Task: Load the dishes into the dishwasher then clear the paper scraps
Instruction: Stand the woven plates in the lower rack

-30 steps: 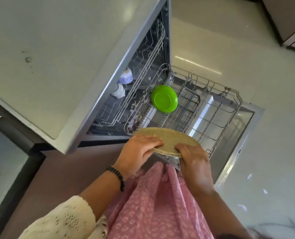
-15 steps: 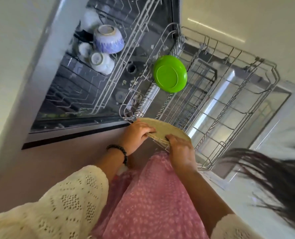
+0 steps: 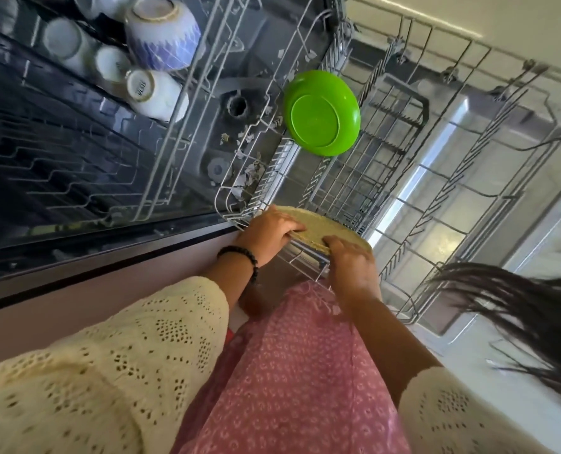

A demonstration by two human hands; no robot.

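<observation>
Here, nearest first, with places given from the lower rack [image 3: 488,204]:

Left hand: the left hand [image 3: 269,234] clasps the near-left edge of the speckled plate [image 3: 325,229], fingers curled over its top; a judgement: it steadies the plate.

Right hand: the right hand [image 3: 351,263] grasps the plate's near-right edge, thumb on top. Two hands probably because the plate must be tipped between tines.

Speckled plate: tan, tilted, above the lower rack's near corner, not yet seated; whether it touches the wire cannot be told.

Lower rack: pulled out over the open door, mostly bare, so the nearest slot is easy to reach.

Green plate [image 3: 321,113]: stands on edge at the rack's far-left side, underside facing the camera, already loaded.

Paper scraps [image 3: 249,172]: small white bits lie just left of the rack, on the tub floor, not yet cleared.

Cups [image 3: 154,93]: well left of the rack, upside down in the upper rack [image 3: 85,165], likely so water drains.
</observation>
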